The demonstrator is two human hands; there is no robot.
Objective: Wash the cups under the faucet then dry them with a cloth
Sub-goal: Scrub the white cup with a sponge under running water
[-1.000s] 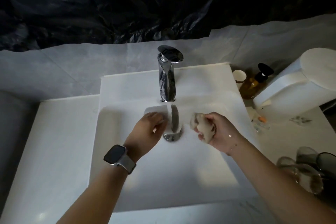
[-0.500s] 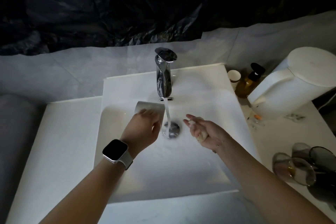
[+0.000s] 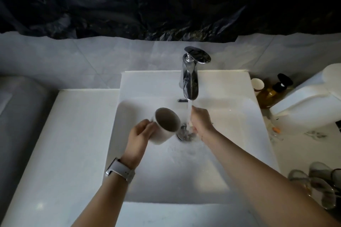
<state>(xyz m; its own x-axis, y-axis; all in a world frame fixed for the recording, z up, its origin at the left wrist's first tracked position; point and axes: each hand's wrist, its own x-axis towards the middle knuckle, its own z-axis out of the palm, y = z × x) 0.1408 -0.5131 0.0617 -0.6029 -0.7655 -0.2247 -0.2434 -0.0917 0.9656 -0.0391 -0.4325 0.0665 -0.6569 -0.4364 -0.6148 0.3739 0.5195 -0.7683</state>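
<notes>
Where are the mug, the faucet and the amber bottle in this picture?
mug [image 3: 167, 125]: head view, on its dark inside, left hand gripping it.
faucet [image 3: 190, 79]: head view, on the chrome spout body.
amber bottle [image 3: 268, 96]: head view, on its amber body right of the sink.

One white mug [image 3: 165, 127], one faucet [image 3: 191, 77], one sink [image 3: 184, 180], one amber bottle [image 3: 271, 94], two hands

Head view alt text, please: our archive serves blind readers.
A left hand holds a white mug tilted over a white sink, beside water running from a chrome faucet onto the right hand. Glass cups lie on the counter at right.
</notes>
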